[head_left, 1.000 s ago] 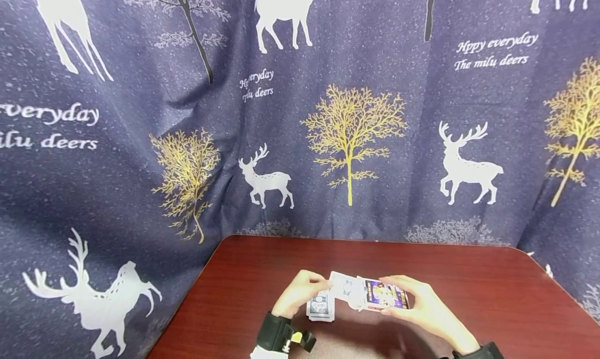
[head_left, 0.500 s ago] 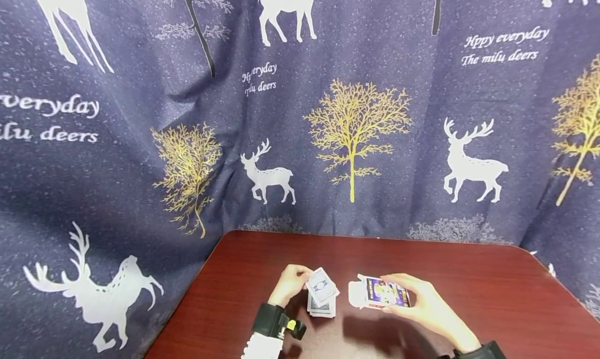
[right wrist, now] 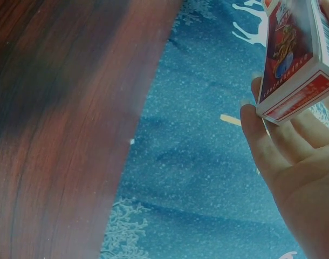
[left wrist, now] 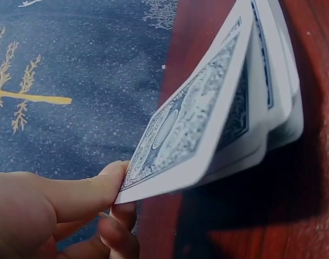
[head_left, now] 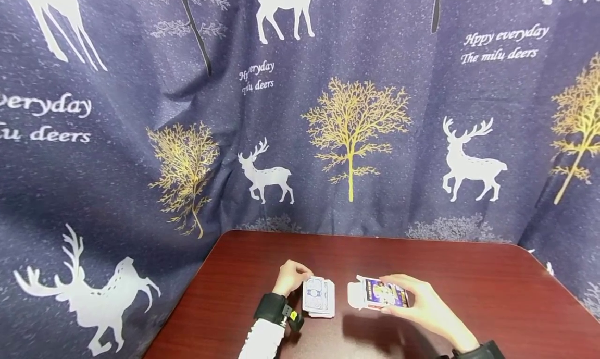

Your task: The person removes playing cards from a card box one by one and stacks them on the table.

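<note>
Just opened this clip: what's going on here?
A person is handling playing cards at a glossy reddish-brown wooden table. Their left grip pinches a corner of a white rectangular playing card with a blue-patterned back, held tilted partly over a loose pile of similar blue-backed cards. Their right grip holds a small rectangular purple-and-gold printed card box above the table, its white end flap open toward the pile. Whether anything remains inside the box can't be seen.

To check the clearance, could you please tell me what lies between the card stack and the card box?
The head view shows only bare tabletop between the card stack and the card box.
</note>
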Demonstrator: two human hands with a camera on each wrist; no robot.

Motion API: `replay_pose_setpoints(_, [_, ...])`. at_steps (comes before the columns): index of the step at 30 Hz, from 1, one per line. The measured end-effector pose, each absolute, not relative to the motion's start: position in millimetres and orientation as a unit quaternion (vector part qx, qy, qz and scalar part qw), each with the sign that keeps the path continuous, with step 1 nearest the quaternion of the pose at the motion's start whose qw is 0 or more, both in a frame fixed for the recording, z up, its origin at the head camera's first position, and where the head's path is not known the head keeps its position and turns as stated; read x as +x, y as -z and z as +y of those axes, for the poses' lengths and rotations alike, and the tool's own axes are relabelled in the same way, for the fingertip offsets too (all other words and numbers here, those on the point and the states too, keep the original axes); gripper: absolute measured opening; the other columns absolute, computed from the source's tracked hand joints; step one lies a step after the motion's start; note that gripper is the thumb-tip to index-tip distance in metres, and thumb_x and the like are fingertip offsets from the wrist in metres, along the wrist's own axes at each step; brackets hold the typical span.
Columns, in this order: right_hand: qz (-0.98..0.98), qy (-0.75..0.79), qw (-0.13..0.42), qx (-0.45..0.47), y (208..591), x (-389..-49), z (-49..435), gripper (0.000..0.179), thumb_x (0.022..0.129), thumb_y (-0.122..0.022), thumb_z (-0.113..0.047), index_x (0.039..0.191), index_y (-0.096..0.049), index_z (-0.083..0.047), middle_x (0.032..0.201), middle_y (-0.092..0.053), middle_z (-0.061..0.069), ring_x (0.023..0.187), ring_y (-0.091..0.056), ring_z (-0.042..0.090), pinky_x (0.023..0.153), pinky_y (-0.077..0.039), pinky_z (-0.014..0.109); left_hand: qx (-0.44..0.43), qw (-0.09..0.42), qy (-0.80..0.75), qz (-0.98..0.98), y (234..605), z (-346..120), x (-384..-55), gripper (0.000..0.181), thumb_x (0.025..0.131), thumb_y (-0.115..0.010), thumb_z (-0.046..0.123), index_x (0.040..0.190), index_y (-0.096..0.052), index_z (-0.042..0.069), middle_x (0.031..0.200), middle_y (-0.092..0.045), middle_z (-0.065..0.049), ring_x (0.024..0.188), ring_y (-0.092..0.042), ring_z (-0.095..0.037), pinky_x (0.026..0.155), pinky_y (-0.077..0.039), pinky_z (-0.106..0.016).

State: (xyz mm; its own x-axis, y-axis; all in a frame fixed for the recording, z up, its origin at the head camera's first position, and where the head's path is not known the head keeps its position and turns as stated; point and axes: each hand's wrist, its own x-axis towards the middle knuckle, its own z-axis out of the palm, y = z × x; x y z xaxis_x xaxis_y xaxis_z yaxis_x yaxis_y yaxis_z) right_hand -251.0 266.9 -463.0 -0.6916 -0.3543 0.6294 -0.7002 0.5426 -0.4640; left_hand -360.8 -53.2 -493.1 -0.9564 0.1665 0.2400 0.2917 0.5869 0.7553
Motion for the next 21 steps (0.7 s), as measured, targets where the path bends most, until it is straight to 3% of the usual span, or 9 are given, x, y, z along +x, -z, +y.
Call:
replay_pose_setpoints(6, [-0.844, -0.365, 0.232, 0.316, 463.7, -251.0, 266.6, 0.052, 0.072, -0.085, -0.024, 0.12, -0.065, -0.019, 0.11, -0.068, -0.004, 0.083, -0.06, 0.001, 0.071, -0.045, 0.015, -0.112, 0.088, 0.427, -0.893, 498.4, -48.8, -363.6, 0.005, 0.074, -0.077, 0.007, 0.072, -0.075, 0.003, 0.072, -0.071, -0.009, 0.062, -0.056, -0.013, 0.055, -0.045, -0.026])
replay_pose_setpoints(11, [-0.848, -0.357, 0.229, 0.316, 463.4, -251.2, 267.0, 0.051, 0.073, -0.084, -0.026, 0.12, -0.065, -0.019, 0.11, -0.068, -0.005, 0.083, -0.059, 0.0, 0.071, -0.045, 0.015, -0.1, 0.116, 0.397, -0.905, 503.8, -45.6, -365.2, 0.009, 0.071, -0.079, 0.008, 0.065, -0.072, 0.004, 0.066, -0.069, -0.007, 0.063, -0.059, -0.017, 0.061, -0.047, -0.029])
replay_pose_setpoints(21, [-0.847, -0.36, 0.229, 0.318, 463.0, -250.0, 267.2, 0.05, 0.073, -0.084, -0.025, 0.118, -0.065, -0.017, 0.107, -0.069, -0.003, 0.081, -0.059, -0.001, 0.068, -0.046, 0.016, -0.08, 0.111, 0.384, -0.913, 509.8, -38.1, -366.2, 0.015, 0.074, -0.078, 0.011, 0.064, -0.069, 0.005, 0.07, -0.067, -0.008, 0.066, -0.06, -0.02, 0.063, -0.049, -0.033])
